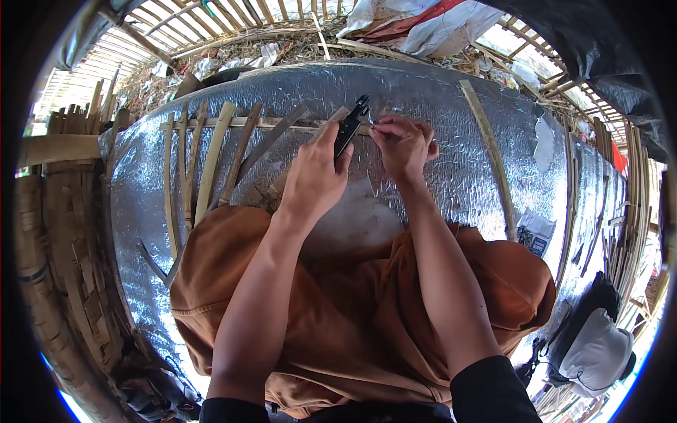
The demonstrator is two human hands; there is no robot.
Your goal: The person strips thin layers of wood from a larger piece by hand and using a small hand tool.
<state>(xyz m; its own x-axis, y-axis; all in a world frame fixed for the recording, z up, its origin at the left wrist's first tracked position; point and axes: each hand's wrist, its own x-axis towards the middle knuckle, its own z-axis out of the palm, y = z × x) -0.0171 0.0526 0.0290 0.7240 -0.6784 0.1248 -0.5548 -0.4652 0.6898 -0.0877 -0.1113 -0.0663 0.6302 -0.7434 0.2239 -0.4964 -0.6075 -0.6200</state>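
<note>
One slight pinch by the right hand (405,146), contents unclear, could slip; the left hand (312,173) wraps round the black tool (349,130).

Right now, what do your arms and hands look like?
The left hand and right hand are bare. Short stretches of plain black sleeves show at the bottom edge; beyond them the forearms are uncovered, with nothing worn at the wrists.

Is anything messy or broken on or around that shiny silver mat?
Beyond the wrinkled silver foil mat, small pale litter scraps lie strewn untidily. Near the mat's right side, a jagged light-grey patch interrupts the shine; it's unclear whether that's damage or a loose scrap.
</note>
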